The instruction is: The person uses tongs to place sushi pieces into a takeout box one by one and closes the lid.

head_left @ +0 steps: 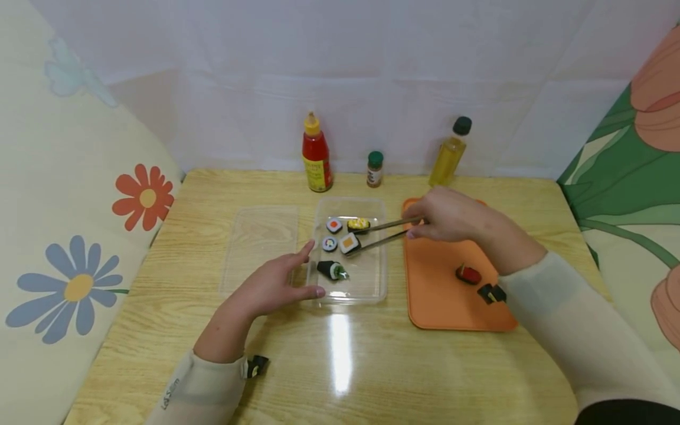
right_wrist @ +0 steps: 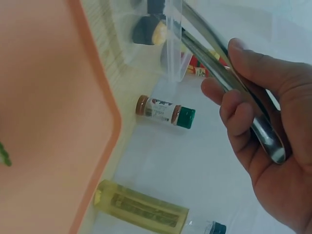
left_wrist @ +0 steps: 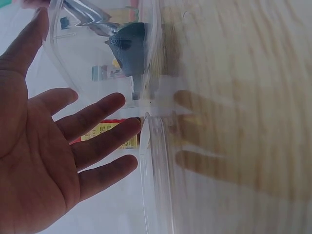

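My right hand (head_left: 448, 215) grips a pair of metal tongs (head_left: 386, 238), whose tips reach into a clear plastic container (head_left: 374, 289). A square sushi roll (head_left: 349, 243) with an orange centre lies between the tips; whether they squeeze it I cannot tell. Around it sit a yellow-topped sushi piece (head_left: 359, 224), a red-centred roll (head_left: 334, 225), a round roll (head_left: 329, 243) and a dark cone-shaped hand roll (head_left: 330, 270). My left hand (head_left: 278, 283) is spread at the container's left side, thumb and forefinger by its wall. In the left wrist view, the fingers (left_wrist: 105, 114) are extended and hold nothing.
An orange tray (head_left: 441, 307) on the right bears a red-topped sushi piece (head_left: 468, 274). A clear lid (head_left: 260, 236) lies left of the container. Behind stand a red sauce bottle (head_left: 316, 156), a green-capped spice jar (head_left: 374, 170) and an oil bottle (head_left: 448, 156).
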`<state>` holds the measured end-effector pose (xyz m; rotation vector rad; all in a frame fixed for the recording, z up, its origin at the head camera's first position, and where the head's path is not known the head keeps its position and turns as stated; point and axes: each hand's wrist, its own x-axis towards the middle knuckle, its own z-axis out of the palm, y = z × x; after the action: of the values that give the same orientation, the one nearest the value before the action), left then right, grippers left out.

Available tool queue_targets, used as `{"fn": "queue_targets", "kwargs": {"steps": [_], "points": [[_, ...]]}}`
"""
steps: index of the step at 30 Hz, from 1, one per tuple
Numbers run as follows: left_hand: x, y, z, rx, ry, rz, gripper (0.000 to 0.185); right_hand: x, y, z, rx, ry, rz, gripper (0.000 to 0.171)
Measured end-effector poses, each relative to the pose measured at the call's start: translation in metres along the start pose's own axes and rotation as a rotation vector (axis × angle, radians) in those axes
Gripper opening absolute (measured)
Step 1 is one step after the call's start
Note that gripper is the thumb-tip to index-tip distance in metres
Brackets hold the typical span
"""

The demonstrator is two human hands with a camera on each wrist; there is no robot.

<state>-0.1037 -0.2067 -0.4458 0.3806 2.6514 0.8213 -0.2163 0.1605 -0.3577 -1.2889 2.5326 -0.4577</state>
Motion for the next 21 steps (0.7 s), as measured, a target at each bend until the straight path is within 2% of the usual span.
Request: {"fn": "queue_targets", "kwargs": {"steps": [4, 9, 21], "points": [[0.000, -0.001, 0.000, 0.008, 0.004, 0.004, 0.114, 0.005, -0.004, -0.004, -0.028, -0.018, 0.008, 0.023], [0.001, -0.002, 0.001, 0.001, 0.003, 0.001, 0.114, 0.009, -0.007, -0.007, -0.054, -0.055, 0.076, 0.035], [0.001, -0.001, 0.001, 0.002, 0.002, 0.002, 0.114, 0.004, -0.009, -0.011, -0.054, -0.066, 0.124, 0.039]]}}
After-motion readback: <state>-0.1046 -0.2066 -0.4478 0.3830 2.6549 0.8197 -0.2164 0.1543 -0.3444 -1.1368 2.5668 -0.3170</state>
